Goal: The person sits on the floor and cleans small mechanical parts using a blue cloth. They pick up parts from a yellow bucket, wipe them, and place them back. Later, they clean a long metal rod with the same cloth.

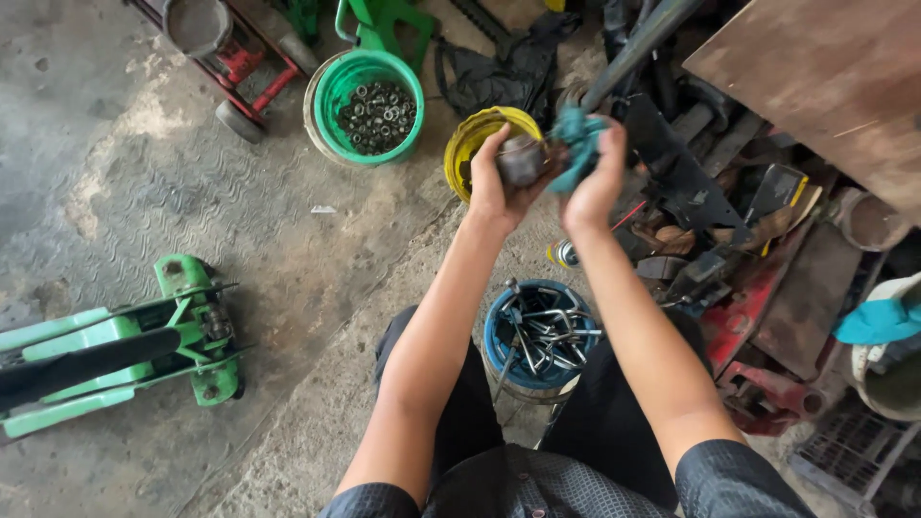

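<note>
At upper centre of the frame, a grey metal part [523,159] is gripped in the closed left hand [501,187]. A teal rag [578,146] is clenched in the right hand [597,182], pressed against the part, above a blue bucket [499,331] of tools.

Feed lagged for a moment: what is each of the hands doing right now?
Left hand: closed around a grey metal part.
Right hand: closed on a teal rag, pressed against that part.
</note>
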